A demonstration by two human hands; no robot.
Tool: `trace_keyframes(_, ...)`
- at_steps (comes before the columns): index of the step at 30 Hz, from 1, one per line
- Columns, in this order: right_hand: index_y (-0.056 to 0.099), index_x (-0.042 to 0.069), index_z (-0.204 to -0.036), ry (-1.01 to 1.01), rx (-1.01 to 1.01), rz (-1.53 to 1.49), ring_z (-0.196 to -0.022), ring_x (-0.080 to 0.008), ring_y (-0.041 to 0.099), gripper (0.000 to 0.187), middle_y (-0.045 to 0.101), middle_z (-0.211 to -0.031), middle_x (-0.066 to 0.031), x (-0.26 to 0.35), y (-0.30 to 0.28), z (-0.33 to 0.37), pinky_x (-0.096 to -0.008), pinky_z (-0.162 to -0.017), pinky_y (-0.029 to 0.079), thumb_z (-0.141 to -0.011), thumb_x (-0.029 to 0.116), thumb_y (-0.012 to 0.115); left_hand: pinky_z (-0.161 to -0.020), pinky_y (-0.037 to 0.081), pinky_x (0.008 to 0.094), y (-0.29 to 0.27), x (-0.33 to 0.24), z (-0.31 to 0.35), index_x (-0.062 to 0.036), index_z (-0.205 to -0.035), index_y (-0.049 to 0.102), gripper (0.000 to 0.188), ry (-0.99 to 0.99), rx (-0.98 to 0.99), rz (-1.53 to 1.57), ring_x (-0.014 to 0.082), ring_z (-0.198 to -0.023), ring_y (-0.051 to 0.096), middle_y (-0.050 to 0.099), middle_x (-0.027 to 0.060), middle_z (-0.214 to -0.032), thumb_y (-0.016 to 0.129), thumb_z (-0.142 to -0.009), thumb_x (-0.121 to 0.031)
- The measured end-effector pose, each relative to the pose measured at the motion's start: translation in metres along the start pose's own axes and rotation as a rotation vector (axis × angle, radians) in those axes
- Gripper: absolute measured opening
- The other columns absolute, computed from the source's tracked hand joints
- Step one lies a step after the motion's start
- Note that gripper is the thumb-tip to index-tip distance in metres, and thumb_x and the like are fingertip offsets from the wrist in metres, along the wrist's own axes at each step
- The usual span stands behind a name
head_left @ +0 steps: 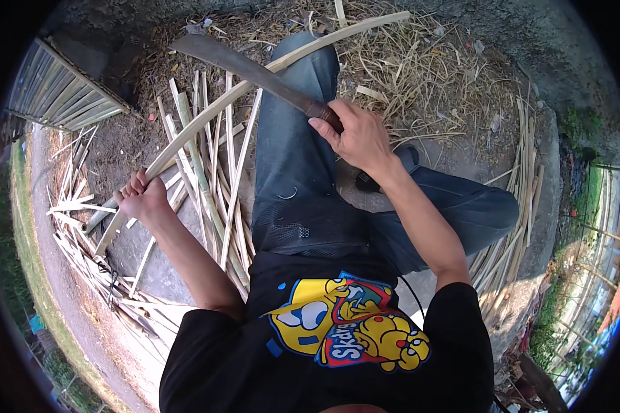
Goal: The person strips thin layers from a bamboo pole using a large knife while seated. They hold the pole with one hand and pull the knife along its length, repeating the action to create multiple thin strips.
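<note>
At the far left a slatted panel (65, 93) leans on the ground, its left edge fading into the dark rim of the lens. Nearer, on the left, a loose heap of split strips (127, 308) lies tangled; its near part is washed out by bright light, and some ends run out of sight behind the left sleeve (198, 344).

The left hand (145, 197) is closed around a long pale strip (210, 113), with the fingers curled over it and the thumb hard to make out. This strip slants from the near left, up over the outstretched leg (289, 158), to the far middle. To the right of that hand, more strips (203, 175) lie on the ground, partly covered by the held one and by the leg.

A machete (244, 67) points far left, its dark blade crossing in front of the pale strip and hiding a short piece of it; whether the two touch, I cannot tell. The right hand (359, 135) is wrapped around the handle, thumb lying along it, the handle's end concealed in the grip.

Beyond the right hand, curly shavings (410, 86) blanket the ground. A dark shoe (368, 182) shows only in part by the right forearm. On the right, a bundle of strips (523, 168) passes partly out of view behind the bent knee (492, 206)
</note>
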State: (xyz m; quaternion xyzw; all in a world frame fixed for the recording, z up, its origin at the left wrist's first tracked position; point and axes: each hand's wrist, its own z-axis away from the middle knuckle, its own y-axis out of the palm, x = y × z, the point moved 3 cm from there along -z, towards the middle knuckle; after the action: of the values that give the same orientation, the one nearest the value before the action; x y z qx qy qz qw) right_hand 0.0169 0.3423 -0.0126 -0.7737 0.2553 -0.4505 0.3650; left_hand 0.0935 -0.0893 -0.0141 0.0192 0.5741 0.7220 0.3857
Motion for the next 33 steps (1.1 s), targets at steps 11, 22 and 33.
trace_keyframes(11, 0.062, 0.008, -0.086, 0.227, -0.113, 0.164, -0.062, -0.0355, 0.067, 0.048, 0.065, -0.066, -0.0117, -0.062, -0.032, -0.028, -0.0473, -0.054, 0.051, -0.094, 0.055, 0.064, -0.05, 0.026, 0.0322, 0.008, 0.007, -0.008, -0.0171, -0.064, 0.024, 0.051, 0.008, -0.028, -0.073, 0.0156, -0.05, 0.023, 0.021, -0.0014, -0.058, 0.032, -0.111, -0.033)
trace_keyframes(22, 0.064, 0.011, -0.086, 0.057, -0.262, 0.153, -0.058, -0.0329, 0.067, 0.046, 0.066, -0.069, -0.0096, -0.073, -0.013, -0.021, -0.0437, -0.05, 0.052, -0.089, 0.056, 0.07, -0.049, 0.025, 0.0312, -0.027, -0.062, -0.061, -0.0167, -0.062, 0.023, 0.051, -0.201, 0.028, 0.171, 0.0147, -0.049, 0.021, 0.021, -0.002, -0.057, 0.03, -0.111, -0.029)
trace_keyframes(33, 0.067, 0.008, -0.09, -0.143, -0.14, 0.102, -0.058, -0.0301, 0.067, 0.047, 0.065, -0.069, -0.0084, 0.003, 0.006, -0.009, -0.0412, -0.05, 0.054, -0.087, 0.054, 0.073, -0.048, 0.025, 0.0295, 0.036, 0.004, 0.002, -0.0183, -0.062, 0.023, 0.049, 0.066, 0.132, -0.107, 0.0139, -0.049, 0.019, 0.016, -0.0031, -0.057, 0.033, -0.109, -0.03)
